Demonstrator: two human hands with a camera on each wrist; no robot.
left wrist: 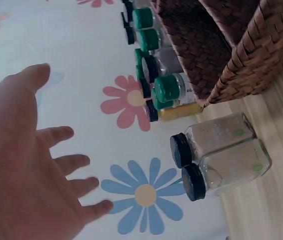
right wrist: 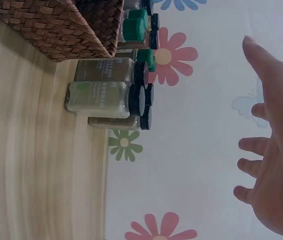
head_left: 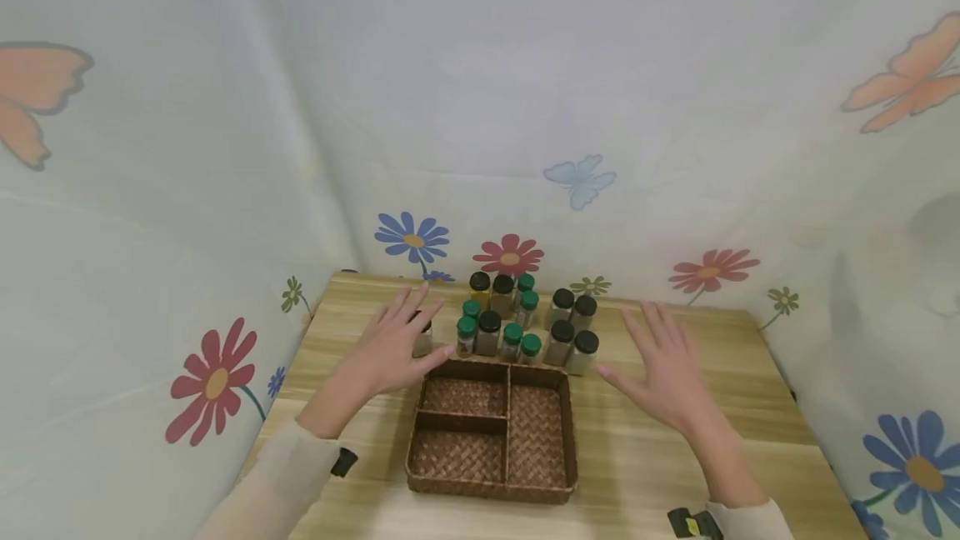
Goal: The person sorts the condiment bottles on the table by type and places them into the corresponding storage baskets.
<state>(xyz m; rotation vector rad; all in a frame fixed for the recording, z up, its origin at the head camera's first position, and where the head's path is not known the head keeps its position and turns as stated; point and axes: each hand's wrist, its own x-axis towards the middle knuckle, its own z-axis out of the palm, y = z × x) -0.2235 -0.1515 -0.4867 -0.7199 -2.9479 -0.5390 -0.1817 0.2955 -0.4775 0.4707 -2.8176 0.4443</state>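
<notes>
My left hand (head_left: 390, 348) hovers with spread fingers left of the basket, partly hiding black-capped jars (left wrist: 226, 135) that stand beside it. Fingers apart, my right hand (head_left: 663, 369) is held over the table's right side and touches nothing. Between the hands lies a brown woven basket (head_left: 508, 432) with three compartments and nothing in them. Behind it stand several spice jars, some with green caps (head_left: 512, 333), others with black caps (head_left: 562, 331). In the right wrist view, a black-capped jar of pale powder (right wrist: 99, 98) stands near the basket's corner.
The wood-grain table (head_left: 637, 473) reaches back to a white cloth (head_left: 480, 107) printed with flowers and butterflies. This cloth also hangs at the left and right sides. Dark bands (head_left: 344, 462) show at both wrists.
</notes>
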